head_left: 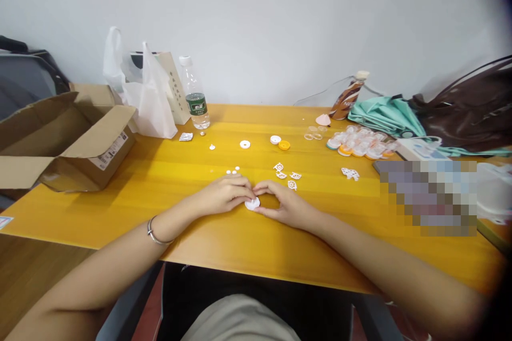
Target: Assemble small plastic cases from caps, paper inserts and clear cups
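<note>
A small round white plastic piece (252,204) is held low over the front middle of the table, between both hands. My left hand (227,194) has its fingertips closed on the piece's left and upper edge. Curved around the other side, my right hand (286,205) grips it with thumb and index finger. Just beyond the hands lie several small white discs (234,172) and several white spoked plastic parts (292,185). Farther back are a white ring (245,144), a white round cap (275,139) and a yellow round cap (284,145).
An open cardboard box (80,144) stands at left, near a white plastic bag (154,112) and a water bottle (197,98). At right are stacked clear-and-coloured round pieces (360,143), more white parts (350,173), a brown drink bottle (348,98), a green folded cloth (388,117) and a dark bag (468,104).
</note>
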